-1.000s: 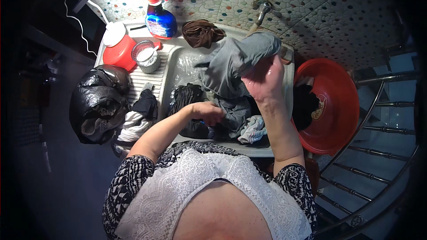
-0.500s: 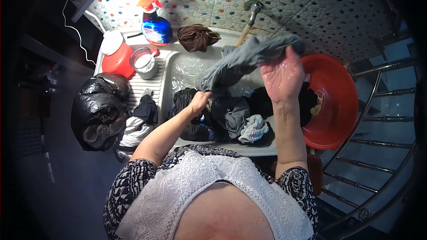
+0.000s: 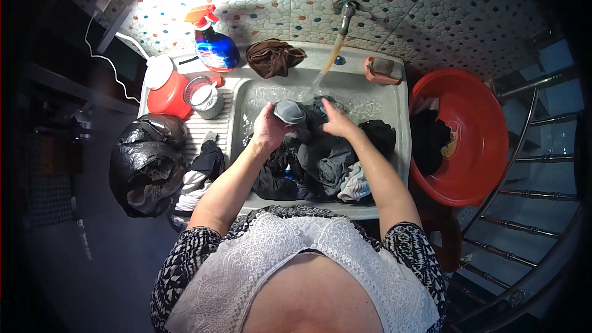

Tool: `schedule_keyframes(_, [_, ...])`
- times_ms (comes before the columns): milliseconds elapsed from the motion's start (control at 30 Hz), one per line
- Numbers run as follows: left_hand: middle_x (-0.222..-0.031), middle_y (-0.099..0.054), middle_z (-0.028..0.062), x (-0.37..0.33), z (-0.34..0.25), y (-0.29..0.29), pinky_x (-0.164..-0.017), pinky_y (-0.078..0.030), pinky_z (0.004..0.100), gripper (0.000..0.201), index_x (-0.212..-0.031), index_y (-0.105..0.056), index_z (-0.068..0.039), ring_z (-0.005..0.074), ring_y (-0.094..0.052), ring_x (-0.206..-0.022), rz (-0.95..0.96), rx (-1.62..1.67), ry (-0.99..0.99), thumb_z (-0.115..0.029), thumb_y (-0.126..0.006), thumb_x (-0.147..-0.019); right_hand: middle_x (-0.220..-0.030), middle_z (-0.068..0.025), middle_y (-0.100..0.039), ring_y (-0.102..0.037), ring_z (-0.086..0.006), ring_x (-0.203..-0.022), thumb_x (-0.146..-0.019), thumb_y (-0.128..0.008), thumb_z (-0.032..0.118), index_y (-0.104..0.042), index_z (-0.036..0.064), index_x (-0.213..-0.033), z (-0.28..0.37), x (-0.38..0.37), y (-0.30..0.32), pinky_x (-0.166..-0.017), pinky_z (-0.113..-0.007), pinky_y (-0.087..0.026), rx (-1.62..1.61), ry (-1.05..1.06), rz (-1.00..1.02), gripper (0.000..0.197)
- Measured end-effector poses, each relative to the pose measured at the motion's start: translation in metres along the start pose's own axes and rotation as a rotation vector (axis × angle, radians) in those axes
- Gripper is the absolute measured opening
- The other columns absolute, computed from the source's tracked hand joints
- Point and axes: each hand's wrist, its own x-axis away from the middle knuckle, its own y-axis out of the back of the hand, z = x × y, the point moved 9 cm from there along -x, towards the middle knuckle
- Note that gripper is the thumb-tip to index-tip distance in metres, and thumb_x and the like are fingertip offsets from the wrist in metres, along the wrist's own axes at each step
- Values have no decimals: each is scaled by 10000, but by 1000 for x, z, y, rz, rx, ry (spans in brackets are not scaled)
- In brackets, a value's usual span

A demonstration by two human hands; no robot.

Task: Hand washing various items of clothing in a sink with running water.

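your left hand (image 3: 267, 131) is clasped round one end of the grey cloth (image 3: 288, 111), held over the sink (image 3: 403, 124) near the stream (image 3: 316, 80) from the tap (image 3: 347, 17); your right hand (image 3: 341, 124) sits at the darker folds just to its right, and whether those fingers pinch or merely touch, i cannot tell. wet fabric is slick, so if your left hold is loose it could slide off and drop among the dark clothes (image 3: 332, 165) heaped at the near side, where it would be hard to pick out. a brisk tug through the stream could splash over the rim, and with clothes packed in, the level might climb if the tap is left on. swinging wide left could tip the cup (image 3: 206, 100) of white powder beside the sink
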Motion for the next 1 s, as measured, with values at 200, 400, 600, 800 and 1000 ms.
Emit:
schedule_keyframes(200, [-999,-613,96,23,-36,-73,-857,-446,436,395,-1100,-514,-71,230,-590,-944,219,-127,-35,-375,-556,-851,-1257,-177,-490,-496,-247,-1125,-703,-637,74,-244,33,-1385,17,-6,-33,-958,-309,-370,-730,46,99,788])
schedule_keyframes(400, [-949,-623,72,24,-45,-79,-762,-516,341,360,-1085,-517,-50,182,-624,-843,243,-310,8,-143,-666,-771,-1000,-27,-594,-532,-102,-855,-759,-614,76,-513,22,-1215,50,-2,0,-802,-249,-418,-369,192,-17,470])
schedule_keyframes(600, [-910,-640,51,10,-46,-85,-712,-526,308,386,-1082,-544,-40,152,-631,-779,221,-501,-8,-17,-677,-720,-885,-17,-618,-558,-119,-800,-771,-590,110,-609,13,-1036,36,-4,-21,-780,-245,-429,-1056,-138,85,284])
schedule_keyframes(800, [-925,-577,178,-2,-86,-41,-781,-475,377,384,-959,-571,27,309,-574,-874,-70,-1988,-577,-65,-702,-611,-707,27,-573,-481,-34,-636,-749,-512,19,-609,13,-769,58,15,69,-598,-179,-376,-1196,106,-205,99])
schedule_keyframes(1000, [-968,-539,264,-21,-66,18,-835,-445,418,402,-957,-590,62,379,-542,-944,-423,-1792,-455,-140,-709,-631,-614,72,-471,-379,-4,-569,-739,-536,19,-549,21,-645,151,52,132,-499,-185,-289,-947,269,-142,95])
